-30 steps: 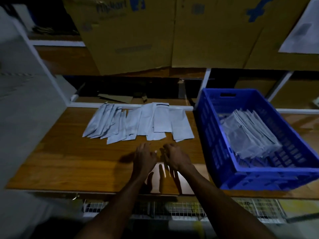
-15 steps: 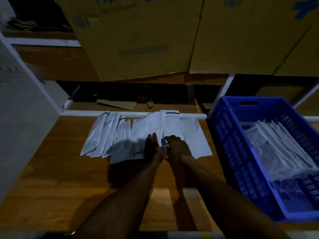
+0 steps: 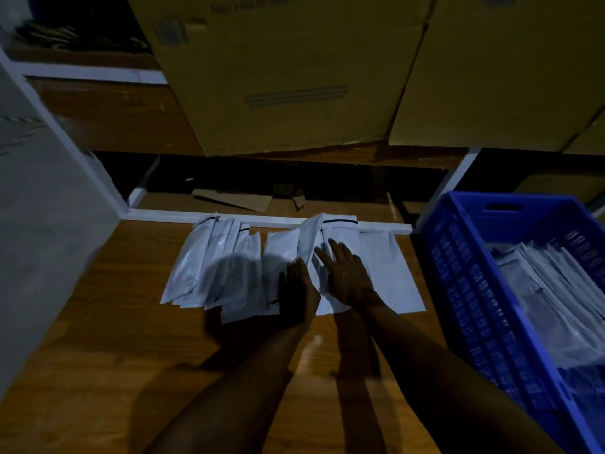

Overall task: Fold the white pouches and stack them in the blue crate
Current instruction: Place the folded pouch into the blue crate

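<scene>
Now both hands sit on the pouch spread near the table's far edge; a sec ago they hovered over bare wood nearer the front edge, w/ nothing under them. So the reach is done and the next pouch is, I'd judge, about to be picked out for folding; no fold has started yet.

Largest first: cardboard boxes (image 3: 288, 70) on the shelf above, at least 2 in view, a third perhaps at the right. One table (image 3: 98, 371), wood top. One blue crate (image 3: 458, 290) at the table's right edge, holding a stack of folded pouches (image 3: 550, 290); count inside is unclear, too dim and overlapped. White pouches (image 3: 209, 267) fanned flat along the far edge, approx 10-12, edges overlap so can't be exact. One cardboard scrap (image 3: 235, 199) lies beyond the table's far edge on the lower shelf.

Two hands. Left hand (image 3: 299, 290) lies on the mid pouches, in shadow, fingers look straight, gripping nothing as far as I can tell. Right hand (image 3: 348, 276) lies flat just beside it, fingers (image 3: 334, 245) spread and straight, pressing a pouch w/ a dark strip at its top; not curled round it.
</scene>
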`<action>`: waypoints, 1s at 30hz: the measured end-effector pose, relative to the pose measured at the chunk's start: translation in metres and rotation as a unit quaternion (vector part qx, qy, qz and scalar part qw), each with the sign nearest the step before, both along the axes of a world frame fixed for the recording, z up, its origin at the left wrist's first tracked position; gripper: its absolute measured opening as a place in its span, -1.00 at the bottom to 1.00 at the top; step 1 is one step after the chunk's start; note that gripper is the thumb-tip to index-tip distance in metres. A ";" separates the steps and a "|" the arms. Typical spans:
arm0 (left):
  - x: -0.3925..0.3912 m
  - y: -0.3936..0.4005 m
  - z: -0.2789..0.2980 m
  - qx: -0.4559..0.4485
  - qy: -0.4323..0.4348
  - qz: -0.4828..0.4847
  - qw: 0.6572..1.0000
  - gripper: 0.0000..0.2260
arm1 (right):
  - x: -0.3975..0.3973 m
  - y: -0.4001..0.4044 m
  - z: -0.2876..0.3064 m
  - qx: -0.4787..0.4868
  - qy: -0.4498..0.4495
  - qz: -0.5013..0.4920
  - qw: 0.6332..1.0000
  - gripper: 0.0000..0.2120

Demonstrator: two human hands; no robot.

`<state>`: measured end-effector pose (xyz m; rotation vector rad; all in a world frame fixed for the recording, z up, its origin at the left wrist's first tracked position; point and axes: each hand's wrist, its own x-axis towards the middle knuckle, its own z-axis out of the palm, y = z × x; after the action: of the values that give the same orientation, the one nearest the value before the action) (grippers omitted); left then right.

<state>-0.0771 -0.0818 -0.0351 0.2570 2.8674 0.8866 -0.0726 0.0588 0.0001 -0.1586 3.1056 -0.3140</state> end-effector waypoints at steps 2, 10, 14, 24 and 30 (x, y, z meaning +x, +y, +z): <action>0.004 -0.006 0.007 0.012 0.039 0.024 0.999 -0.49 | -0.005 -0.005 0.003 0.017 0.013 0.004 1.000 -0.26; 0.021 -0.023 0.027 0.057 0.060 -0.002 0.997 -0.62 | -0.010 -0.022 0.028 0.081 0.128 0.054 0.987 -0.32; 0.036 -0.029 0.043 0.016 0.032 -0.029 0.999 -0.56 | 0.001 -0.007 0.024 0.111 0.162 0.078 0.977 -0.67; 0.114 -0.044 0.068 -0.071 0.078 -0.084 0.991 -0.63 | 0.110 -0.001 0.047 0.144 0.064 0.062 0.986 -0.69; 0.167 -0.065 0.055 -0.082 0.146 -0.128 0.978 -0.66 | 0.190 -0.005 0.033 0.103 0.004 0.049 0.993 -0.46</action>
<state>0.0899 -0.1470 0.0200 0.7755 3.0486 0.6054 0.1177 0.0537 0.0333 -0.3080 3.0977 0.0105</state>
